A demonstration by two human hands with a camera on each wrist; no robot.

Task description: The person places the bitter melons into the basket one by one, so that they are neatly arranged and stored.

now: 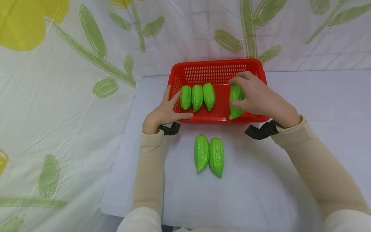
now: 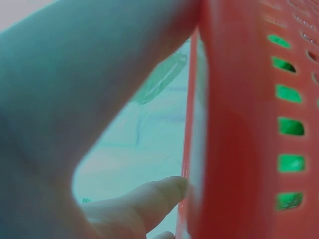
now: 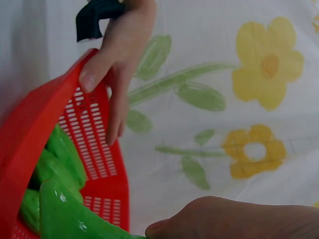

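My right hand (image 1: 255, 93) holds a glossy green ridged fruit (image 1: 236, 96), pointed at one end, over the right part of a red plastic basket (image 1: 220, 120). Thumb and fingers lie on either side of it; in the right wrist view its tip (image 3: 75, 214) shows near my thumb. At the basket's front left corner, my left hand (image 1: 162, 112) grips the rim, thumb along the front edge and fingers spread at the left wall. Three similar green fruits (image 1: 197, 98) lie side by side in the basket's left half.
Two more green fruits (image 1: 201, 153) lie together on the white-covered table (image 1: 179, 199) in front of the basket. Behind the basket hangs a white cloth (image 1: 191, 29) printed with flowers and leaves. Black straps (image 1: 262, 129) circle both wrists.
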